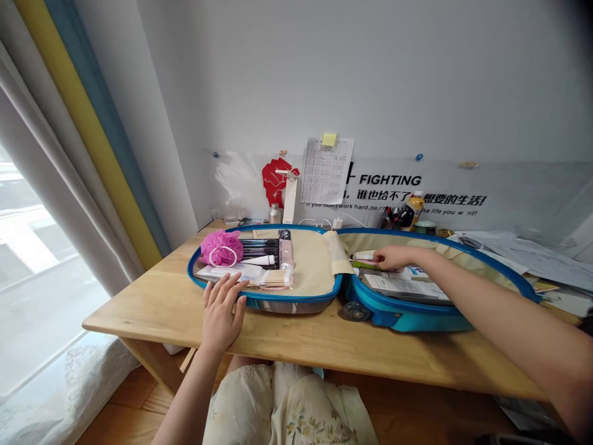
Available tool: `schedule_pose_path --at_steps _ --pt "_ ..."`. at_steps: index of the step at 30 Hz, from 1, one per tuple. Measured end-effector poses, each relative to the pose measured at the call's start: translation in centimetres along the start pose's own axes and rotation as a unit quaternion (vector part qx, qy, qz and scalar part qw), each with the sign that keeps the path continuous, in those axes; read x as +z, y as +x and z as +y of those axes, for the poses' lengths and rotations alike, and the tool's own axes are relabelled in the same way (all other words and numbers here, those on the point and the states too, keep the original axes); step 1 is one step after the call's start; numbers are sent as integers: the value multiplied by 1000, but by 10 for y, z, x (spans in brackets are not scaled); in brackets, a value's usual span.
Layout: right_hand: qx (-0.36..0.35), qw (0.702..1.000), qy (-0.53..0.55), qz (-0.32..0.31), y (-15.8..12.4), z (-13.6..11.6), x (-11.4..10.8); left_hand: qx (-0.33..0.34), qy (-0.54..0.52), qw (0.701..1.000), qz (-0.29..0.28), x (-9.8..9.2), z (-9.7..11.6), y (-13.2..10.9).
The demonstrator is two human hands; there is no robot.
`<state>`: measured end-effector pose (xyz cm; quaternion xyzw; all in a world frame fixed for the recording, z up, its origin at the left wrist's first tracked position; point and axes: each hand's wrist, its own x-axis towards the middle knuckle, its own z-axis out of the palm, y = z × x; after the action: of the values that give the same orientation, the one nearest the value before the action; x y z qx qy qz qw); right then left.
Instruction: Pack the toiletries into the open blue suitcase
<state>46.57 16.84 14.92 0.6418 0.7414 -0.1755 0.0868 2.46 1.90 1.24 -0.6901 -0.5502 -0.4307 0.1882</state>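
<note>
An open blue suitcase (291, 297) lies on the wooden table, its two halves side by side. My left hand (223, 307) rests on the near rim of the left half, fingers stretched and holding nothing. Close to it are a flat white packet (243, 272), a pack of cotton swabs (276, 279), a pink bath puff (220, 248), a white tube (259, 260) and a pack of dark slender items (254, 247). Inside the right half, my right hand (393, 258) has its fingers closed on the end of a small white tube (364, 254). Below that is a green item (365, 264), with a white-and-grey box (398, 286) nearer me.
Behind the suitcase stand a metallic bottle (275, 214), a white upright box (290, 201) and a yellow bottle (416, 205). Papers (532, 256) cover the table's right end. The wooden table's (139, 307) front edge runs above my lap. A curtain (69, 123) hangs at left.
</note>
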Motion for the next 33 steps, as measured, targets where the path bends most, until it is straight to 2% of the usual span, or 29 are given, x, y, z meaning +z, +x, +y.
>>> schedule_pose_path --at_steps 5,7,9,12,16,20,23,27,30,33 --pt "-1 996 62 68 -8 -16 -33 5 4 1000 3 0 2 1" --pt "-24 991 78 108 -8 -36 -44 1 2 1000 2 -1 3 1" --pt "-84 985 77 131 -3 -67 -49 -3 -1 1000 1 -2 4 2" --pt "-177 975 54 120 14 -125 -40 -8 -4 1000 0 -2 5 2" --pt "-251 960 26 123 50 -199 -11 -5 -2 1000 -5 -2 4 2" --pt "-302 945 2 126 82 -245 16 -1 5 1000 -5 -2 3 1" --pt "-316 941 -6 122 94 -260 30 5 8 1000 -3 -2 3 1" --pt "-323 938 8 125 97 -264 37 10 9 1000 -2 -2 3 1" --pt "-318 939 32 125 93 -253 28 9 8 1000 -2 -2 3 1" --pt "-294 943 65 145 84 -227 3 13 11 1000 2 -2 3 1"
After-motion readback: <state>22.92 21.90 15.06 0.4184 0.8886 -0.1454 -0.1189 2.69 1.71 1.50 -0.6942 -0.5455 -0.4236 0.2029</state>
